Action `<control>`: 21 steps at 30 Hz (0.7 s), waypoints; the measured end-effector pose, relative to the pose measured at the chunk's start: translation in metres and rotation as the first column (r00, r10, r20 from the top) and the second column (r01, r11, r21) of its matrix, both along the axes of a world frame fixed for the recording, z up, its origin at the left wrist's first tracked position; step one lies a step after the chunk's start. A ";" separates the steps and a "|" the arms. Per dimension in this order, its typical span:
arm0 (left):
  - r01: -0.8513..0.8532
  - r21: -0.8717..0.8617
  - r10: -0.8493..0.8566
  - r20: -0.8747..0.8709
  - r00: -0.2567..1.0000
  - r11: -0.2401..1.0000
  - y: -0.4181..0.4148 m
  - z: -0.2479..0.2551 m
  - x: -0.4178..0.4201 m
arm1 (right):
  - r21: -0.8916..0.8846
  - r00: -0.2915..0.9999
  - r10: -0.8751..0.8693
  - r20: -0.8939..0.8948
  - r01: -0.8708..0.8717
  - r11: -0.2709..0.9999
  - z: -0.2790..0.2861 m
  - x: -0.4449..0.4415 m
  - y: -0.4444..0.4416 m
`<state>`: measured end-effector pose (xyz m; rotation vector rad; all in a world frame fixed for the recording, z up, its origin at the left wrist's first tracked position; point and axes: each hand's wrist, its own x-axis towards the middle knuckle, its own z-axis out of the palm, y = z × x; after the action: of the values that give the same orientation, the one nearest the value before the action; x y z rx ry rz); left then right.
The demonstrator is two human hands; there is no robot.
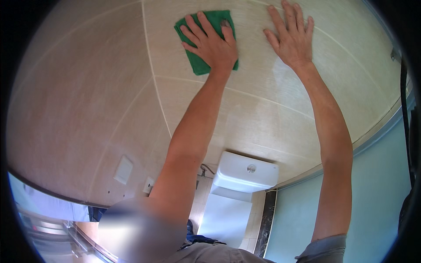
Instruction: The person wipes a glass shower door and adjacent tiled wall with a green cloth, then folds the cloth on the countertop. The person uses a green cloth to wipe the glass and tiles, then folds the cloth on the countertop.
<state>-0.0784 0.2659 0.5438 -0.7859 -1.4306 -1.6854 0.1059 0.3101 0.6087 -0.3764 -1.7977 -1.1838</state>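
Observation:
My left hand (210, 46) lies flat on a folded green cloth (199, 64), holding it against the beige tiled wall (256, 115). Its fingers are spread over the cloth, and the cloth's corners show around the palm. To the right, my right hand (294, 42) rests palm-down on bare tile with its fingers apart and nothing in it. Both arms reach up, above a white toilet (227, 213) whose cistern (246, 171) stands against the wall.
A pale green glass-like panel (296, 213) in a metal frame runs down the right side. On the left wall are a white switch plate (123, 169) and a socket (148, 184). A thin hose (206, 168) sits beside the cistern. A dark stone sill (267, 220) edges the floor.

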 end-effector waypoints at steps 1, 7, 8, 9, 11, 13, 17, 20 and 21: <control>-0.009 -0.005 0.010 0.045 0.999 1.000 0.000 -0.007 0.001 | 0.003 1.000 0.001 -0.005 -0.001 1.000 0.002 -0.001 -0.001; -0.013 -0.163 -0.011 -0.148 0.989 0.987 0.001 -0.055 -0.013 | 0.009 0.997 0.026 -0.074 -0.025 1.000 0.007 -0.009 -0.004; -0.010 -0.224 -0.046 -0.245 0.968 0.975 -0.003 -0.068 -0.018 | 0.008 0.996 0.026 -0.081 -0.026 1.000 0.006 -0.010 -0.003; -0.016 -0.285 -0.085 -0.340 0.937 0.959 -0.008 -0.080 -0.022 | 0.007 0.995 0.030 -0.093 -0.030 1.000 0.007 -0.013 -0.003; -0.026 -0.268 -0.105 -0.463 0.880 0.963 -0.012 -0.094 -0.028 | 0.006 0.994 0.033 -0.108 -0.032 0.999 0.008 -0.016 -0.001; -0.034 -0.255 -0.113 -0.540 0.834 0.966 -0.014 -0.103 -0.033 | 0.007 0.992 0.037 -0.120 -0.036 0.999 0.007 -0.019 -0.003; -0.013 -0.286 -0.174 -0.618 0.767 0.958 -0.014 -0.113 -0.040 | 0.009 0.990 0.048 -0.135 -0.047 0.999 0.008 -0.023 -0.005; -0.085 -0.325 -0.178 -0.697 0.695 0.942 -0.019 -0.117 -0.050 | 0.005 0.986 0.056 -0.160 -0.056 0.998 0.005 -0.026 -0.006; -0.093 -0.343 -0.210 -0.743 0.636 0.935 -0.024 -0.114 -0.058 | 0.002 0.983 0.061 -0.171 -0.062 0.998 0.004 -0.028 -0.006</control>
<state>-0.1368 0.2415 0.4302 -1.5509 -1.0650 -0.8896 0.0780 0.3044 0.6127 -0.4092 -1.6510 -1.0732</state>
